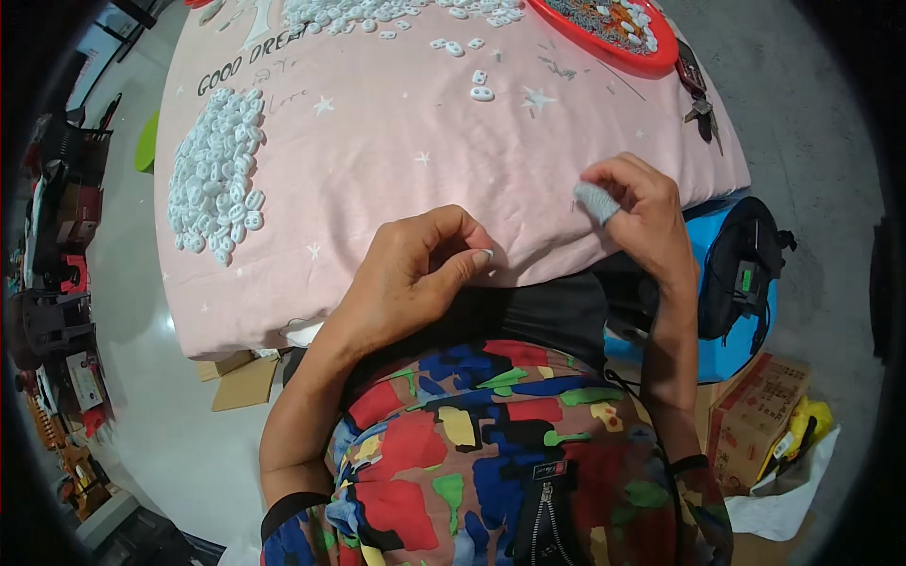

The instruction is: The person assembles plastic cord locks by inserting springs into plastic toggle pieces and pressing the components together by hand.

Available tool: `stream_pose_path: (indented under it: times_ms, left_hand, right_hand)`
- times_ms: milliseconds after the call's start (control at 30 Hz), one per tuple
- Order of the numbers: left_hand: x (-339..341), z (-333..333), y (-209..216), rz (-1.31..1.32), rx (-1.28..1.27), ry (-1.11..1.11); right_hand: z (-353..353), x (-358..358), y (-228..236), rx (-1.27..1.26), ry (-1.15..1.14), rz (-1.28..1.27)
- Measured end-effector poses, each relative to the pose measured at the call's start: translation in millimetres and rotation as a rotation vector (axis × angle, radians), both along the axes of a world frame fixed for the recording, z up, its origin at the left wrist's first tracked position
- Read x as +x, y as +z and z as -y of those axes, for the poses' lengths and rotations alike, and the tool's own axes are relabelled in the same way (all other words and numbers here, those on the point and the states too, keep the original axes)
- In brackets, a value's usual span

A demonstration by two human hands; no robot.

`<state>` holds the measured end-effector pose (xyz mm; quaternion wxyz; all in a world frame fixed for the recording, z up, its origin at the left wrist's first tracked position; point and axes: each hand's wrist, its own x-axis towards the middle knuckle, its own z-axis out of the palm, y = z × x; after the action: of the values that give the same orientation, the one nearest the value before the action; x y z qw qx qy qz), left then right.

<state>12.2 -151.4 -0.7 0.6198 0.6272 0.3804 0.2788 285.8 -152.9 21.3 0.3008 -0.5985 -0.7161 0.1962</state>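
My left hand (pixel 406 274) is closed in a pinch near the table's front edge. A bit of white shows at its thumb tip, too small to make out. To the right, my right hand (pixel 646 212) is raised over the cloth with its fingers curled together. A grey knitted finger sleeve (pixel 596 202) covers its thumb. Whatever its fingertips may hold is too small to tell. A heap of small white plastic pieces (pixel 212 170), some with two holes, lies left of my hands. Two loose white pieces (pixel 482 93) lie farther off on the pink cloth (pixel 377 170).
At the far right a red tray (pixel 661 58) holds grey, orange and white small parts. More white pieces (pixel 359 11) are piled at the far edge. Keys (pixel 701 111) lie by the right edge. Beside the table are a black bag (pixel 746 269) and a cardboard box (pixel 760 415).
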Motion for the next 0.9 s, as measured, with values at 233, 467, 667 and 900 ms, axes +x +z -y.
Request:
stream_pose_path:
  times_ms: [233,467,667,900]
  left_hand:
    - [-3,-4,5,0.007,-0.138,-0.034]
    - [7,-8,6,0.381,-0.424,0.171]
    - [4,-11,13,0.501,-0.536,0.255]
    - [4,-6,12,0.546,-0.514,0.202]
  right_hand:
    - [8,-18,2,0.020,0.147,0.130]
    - [0,-38,-3,-0.155,0.042,-0.170]
    - [-2,-77,-2,-0.151,0.184,-0.797]
    - [8,-87,-6,-0.153,0.227,-0.897]
